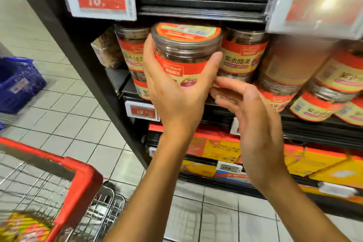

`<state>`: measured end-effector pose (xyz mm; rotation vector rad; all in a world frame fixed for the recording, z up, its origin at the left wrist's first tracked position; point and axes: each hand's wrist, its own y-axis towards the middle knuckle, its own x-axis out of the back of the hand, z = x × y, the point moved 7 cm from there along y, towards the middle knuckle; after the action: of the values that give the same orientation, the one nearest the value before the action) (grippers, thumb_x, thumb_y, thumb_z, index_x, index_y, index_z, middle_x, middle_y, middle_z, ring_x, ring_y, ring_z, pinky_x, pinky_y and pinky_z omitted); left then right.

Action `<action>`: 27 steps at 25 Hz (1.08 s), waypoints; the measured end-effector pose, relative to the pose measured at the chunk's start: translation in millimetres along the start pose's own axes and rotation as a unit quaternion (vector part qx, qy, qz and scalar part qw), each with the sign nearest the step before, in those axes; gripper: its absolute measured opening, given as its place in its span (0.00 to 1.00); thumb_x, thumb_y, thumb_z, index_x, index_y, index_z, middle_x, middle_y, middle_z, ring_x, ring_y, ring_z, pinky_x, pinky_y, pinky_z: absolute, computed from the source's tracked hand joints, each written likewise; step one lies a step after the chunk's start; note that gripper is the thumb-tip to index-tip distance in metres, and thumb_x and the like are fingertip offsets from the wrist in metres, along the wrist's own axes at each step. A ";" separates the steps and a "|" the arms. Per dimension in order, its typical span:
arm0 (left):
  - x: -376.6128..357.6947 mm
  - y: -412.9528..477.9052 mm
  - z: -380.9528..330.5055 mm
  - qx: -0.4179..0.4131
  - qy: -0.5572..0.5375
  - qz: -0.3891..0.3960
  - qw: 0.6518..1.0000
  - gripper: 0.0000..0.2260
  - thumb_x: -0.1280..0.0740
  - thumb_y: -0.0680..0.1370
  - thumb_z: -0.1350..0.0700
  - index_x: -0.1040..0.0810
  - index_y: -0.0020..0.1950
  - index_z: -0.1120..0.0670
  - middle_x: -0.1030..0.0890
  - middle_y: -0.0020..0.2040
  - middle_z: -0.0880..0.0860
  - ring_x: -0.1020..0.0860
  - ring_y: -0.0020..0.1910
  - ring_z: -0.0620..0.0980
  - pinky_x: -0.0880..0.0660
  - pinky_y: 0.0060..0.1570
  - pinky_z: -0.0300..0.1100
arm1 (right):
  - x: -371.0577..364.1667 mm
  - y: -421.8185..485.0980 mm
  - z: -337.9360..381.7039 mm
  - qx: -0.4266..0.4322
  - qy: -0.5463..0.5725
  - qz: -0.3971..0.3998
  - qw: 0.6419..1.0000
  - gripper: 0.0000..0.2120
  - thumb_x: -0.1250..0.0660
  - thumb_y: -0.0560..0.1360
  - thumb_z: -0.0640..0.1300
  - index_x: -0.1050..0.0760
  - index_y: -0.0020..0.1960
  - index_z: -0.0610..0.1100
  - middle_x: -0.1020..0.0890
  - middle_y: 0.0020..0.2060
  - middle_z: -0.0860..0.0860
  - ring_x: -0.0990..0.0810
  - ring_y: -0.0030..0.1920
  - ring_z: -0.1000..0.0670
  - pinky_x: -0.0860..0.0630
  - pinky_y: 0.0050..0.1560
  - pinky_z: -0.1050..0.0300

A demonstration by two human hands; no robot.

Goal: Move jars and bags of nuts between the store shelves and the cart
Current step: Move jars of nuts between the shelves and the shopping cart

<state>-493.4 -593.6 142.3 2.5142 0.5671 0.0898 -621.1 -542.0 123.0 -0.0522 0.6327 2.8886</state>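
Head view: my left grip (172, 92) curls round the upright jar (185, 53) at the shelf (314, 124) front; my right grip (249, 116) hangs slack, holding nothing, just right. Cart (78, 186) sits near-left.

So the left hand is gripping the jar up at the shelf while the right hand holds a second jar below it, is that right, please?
Not quite. The left hand does grip the jar at the shelf, but the right hand holds nothing: the head view shows it open beside the jar, fingers relaxed.
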 end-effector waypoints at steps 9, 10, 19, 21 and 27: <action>7.9 -16.4 25.0 -0.086 0.142 0.080 0.983 0.27 0.46 0.80 0.50 0.43 0.74 0.64 0.38 0.69 0.62 0.39 0.71 0.53 0.44 0.73 0.43 | -8.3 31.5 -22.1 -0.068 -0.054 0.029 0.996 0.14 0.52 0.76 0.57 0.29 0.52 0.62 0.24 0.55 0.64 0.28 0.63 0.62 0.34 0.67 0.60; 11.4 -22.2 30.9 -0.091 0.142 0.110 0.980 0.25 0.46 0.80 0.52 0.41 0.74 0.63 0.37 0.70 0.61 0.38 0.71 0.51 0.43 0.72 0.42 | -8.2 33.5 -22.0 -0.068 -0.058 0.028 0.996 0.14 0.53 0.76 0.57 0.29 0.51 0.62 0.24 0.56 0.62 0.29 0.63 0.61 0.34 0.67 0.60; 8.6 -23.1 46.4 -0.018 0.177 0.185 0.967 0.23 0.45 0.81 0.53 0.39 0.74 0.59 0.34 0.72 0.56 0.37 0.72 0.47 0.40 0.71 0.39 | -0.1 39.5 -22.3 -0.056 -0.122 0.014 0.991 0.17 0.53 0.76 0.58 0.26 0.48 0.59 0.23 0.52 0.61 0.27 0.59 0.61 0.33 0.64 0.60; 32.1 -37.3 33.8 0.036 0.183 0.151 0.971 0.22 0.43 0.80 0.53 0.35 0.72 0.59 0.29 0.67 0.56 0.31 0.67 0.52 0.33 0.67 0.48 | 11.9 27.1 -19.4 -0.092 -0.109 -0.016 0.990 0.17 0.51 0.75 0.58 0.25 0.48 0.56 0.22 0.55 0.53 0.23 0.57 0.57 0.29 0.64 0.54; 152.8 -112.1 -59.7 0.224 0.189 0.105 0.950 0.08 0.39 0.80 0.59 0.23 0.57 0.53 0.21 0.52 0.52 0.19 0.47 0.46 0.24 0.49 0.39 | -47.5 -54.4 30.5 -0.203 -0.079 0.215 0.952 0.13 0.48 0.79 0.54 0.26 0.46 0.54 0.19 0.48 0.51 0.18 0.43 0.56 0.24 0.46 0.66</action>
<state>-407.6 -415.3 124.4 3.0206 0.5056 0.5952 -564.2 -488.9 131.8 0.2969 0.0077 3.3461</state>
